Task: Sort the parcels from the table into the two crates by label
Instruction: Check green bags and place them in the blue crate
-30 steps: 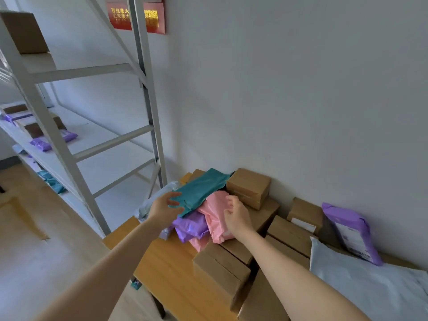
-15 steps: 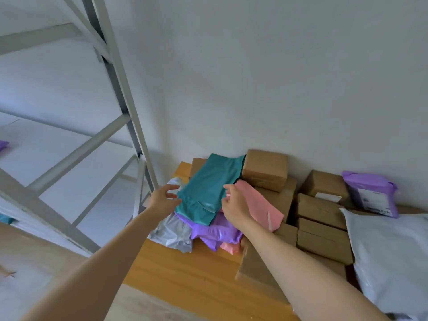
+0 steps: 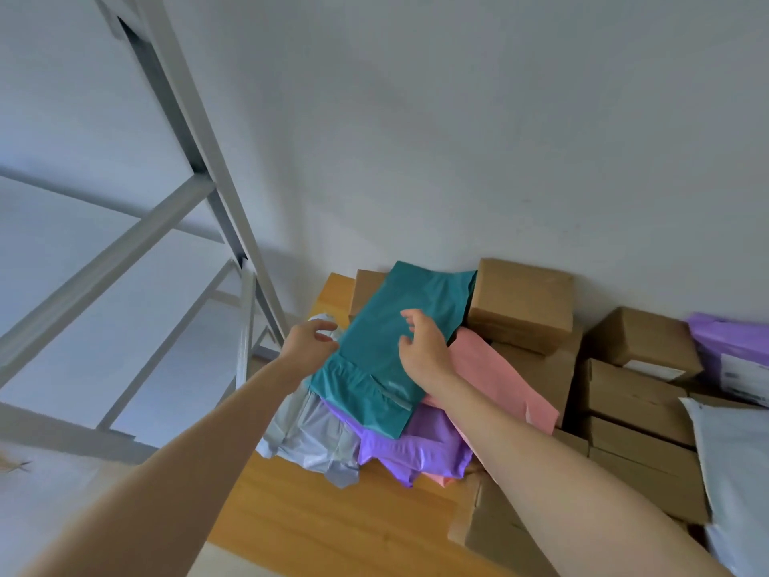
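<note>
A person's left hand (image 3: 310, 341), fingers loosely spread, sits at the left edge of a teal bag (image 3: 366, 364), while the right hand (image 3: 420, 347) is above it with fingers relaxed and gripping nothing. The bag tops a pile of pink (image 3: 491, 372), purple (image 3: 416, 447) and grey (image 3: 312, 435) bags on the table (image 3: 333, 518), beside stacked boxes (image 3: 520, 301).

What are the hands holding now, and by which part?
Nothing is gripped. The left hand is open at the teal parcel's left edge; the right hand is open over its top face.
</note>
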Motion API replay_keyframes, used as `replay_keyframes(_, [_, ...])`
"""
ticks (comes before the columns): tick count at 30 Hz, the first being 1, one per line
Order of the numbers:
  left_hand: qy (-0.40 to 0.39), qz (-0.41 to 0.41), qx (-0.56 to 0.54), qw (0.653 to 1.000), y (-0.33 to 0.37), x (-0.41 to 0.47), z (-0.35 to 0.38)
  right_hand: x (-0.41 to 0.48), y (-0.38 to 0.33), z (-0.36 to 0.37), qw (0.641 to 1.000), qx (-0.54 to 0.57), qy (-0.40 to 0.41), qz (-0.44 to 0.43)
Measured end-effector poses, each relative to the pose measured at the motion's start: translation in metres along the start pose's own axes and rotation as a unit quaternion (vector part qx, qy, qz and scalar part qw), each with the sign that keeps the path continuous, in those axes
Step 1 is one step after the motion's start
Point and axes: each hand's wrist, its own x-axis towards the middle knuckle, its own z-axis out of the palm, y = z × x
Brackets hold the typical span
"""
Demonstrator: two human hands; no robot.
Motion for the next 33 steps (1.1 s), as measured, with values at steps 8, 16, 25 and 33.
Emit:
replay_keyframes(8, [-0.039,-0.018,0.077,0.996,-0.012,0.034,0.010,0.015,0.008,0.014,1.000,0.002,-0.008,0.029])
replay_keyframes(16, [-0.120,-0.029,0.104,0.987,-0.011,0.056,0.009,0.014,-0.001,0.026,0.994,0.012,0.036,0.101])
replay_keyframes(25, [-0.177,-0.061,-0.052,0.981,0.002,0.061,-0.002,0.009,-0.023,0.037,0.982,0.061,0.081,0.162])
replay_keyframes(33, [-0.302,-0.018,-0.158,0.940,0.032,0.039,-0.023,0.000,-0.052,0.023,0.965,0.149,0.117,0.180])
